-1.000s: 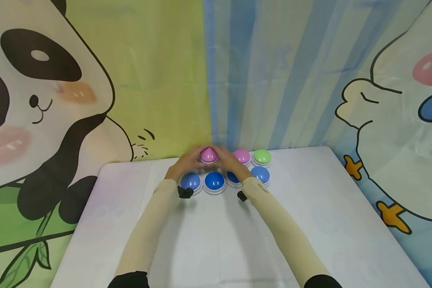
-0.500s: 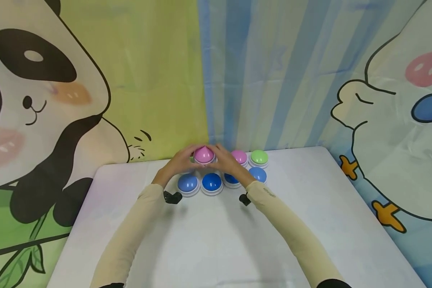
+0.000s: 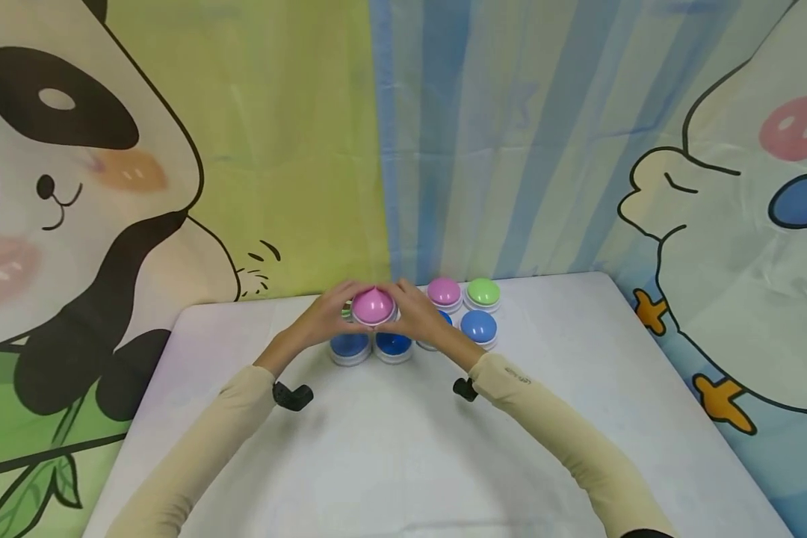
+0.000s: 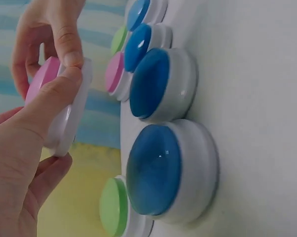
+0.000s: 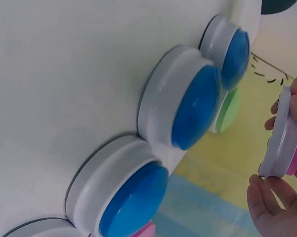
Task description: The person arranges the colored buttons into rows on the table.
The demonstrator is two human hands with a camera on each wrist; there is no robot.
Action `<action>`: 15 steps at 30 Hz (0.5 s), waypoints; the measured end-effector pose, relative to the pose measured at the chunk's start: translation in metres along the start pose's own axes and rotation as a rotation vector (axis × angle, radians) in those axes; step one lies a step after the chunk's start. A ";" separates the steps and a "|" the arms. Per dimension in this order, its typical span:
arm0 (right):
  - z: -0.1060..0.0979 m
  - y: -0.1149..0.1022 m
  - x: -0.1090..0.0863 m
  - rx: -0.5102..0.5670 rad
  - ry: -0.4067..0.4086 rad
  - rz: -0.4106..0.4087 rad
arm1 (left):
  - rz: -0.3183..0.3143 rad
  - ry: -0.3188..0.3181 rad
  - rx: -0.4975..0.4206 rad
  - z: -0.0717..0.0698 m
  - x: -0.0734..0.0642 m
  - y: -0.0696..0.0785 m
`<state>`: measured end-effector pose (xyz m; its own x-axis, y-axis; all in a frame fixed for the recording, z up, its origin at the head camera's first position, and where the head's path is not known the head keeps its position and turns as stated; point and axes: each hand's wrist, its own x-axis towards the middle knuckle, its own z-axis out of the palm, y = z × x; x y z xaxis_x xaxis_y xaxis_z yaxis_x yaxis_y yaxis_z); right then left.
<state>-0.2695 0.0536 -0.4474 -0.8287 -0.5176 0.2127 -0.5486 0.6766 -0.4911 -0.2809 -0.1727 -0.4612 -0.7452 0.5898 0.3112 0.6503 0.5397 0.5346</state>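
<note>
Both hands hold a round push button with a pink dome on a white base, raised above the white table. My left hand grips its left side, thumb along the near edge. On the opposite side my right hand grips it the same way, and the thumbs meet at the front in the left wrist view. The white base is tipped on edge there. Below the hands stand two blue push buttons, the left one and its neighbour. A green push button sits behind, mostly hidden in the head view.
To the right stand another pink push button, a green one and a light blue one. One more blue button is partly covered by the right hand. Printed cloth walls rise behind the table.
Both hands have carried the held pink push button toward me and slightly left, away from the back wall. The standing buttons keep their places; the head view has shifted a little.
</note>
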 end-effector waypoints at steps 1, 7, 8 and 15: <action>0.001 -0.003 -0.002 -0.003 -0.003 -0.014 | -0.003 -0.002 0.009 -0.001 -0.004 0.002; 0.008 -0.022 -0.011 -0.018 -0.058 -0.063 | -0.041 -0.024 0.036 -0.009 -0.033 0.013; 0.009 -0.025 -0.012 -0.024 -0.066 -0.062 | -0.045 -0.025 0.033 -0.010 -0.038 0.015; 0.019 -0.045 -0.021 -0.054 -0.068 -0.065 | -0.060 -0.018 0.002 -0.011 -0.063 0.021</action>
<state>-0.2255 0.0242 -0.4454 -0.7831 -0.5941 0.1838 -0.6073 0.6672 -0.4313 -0.2225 -0.2051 -0.4609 -0.7800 0.5672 0.2643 0.6050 0.5757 0.5501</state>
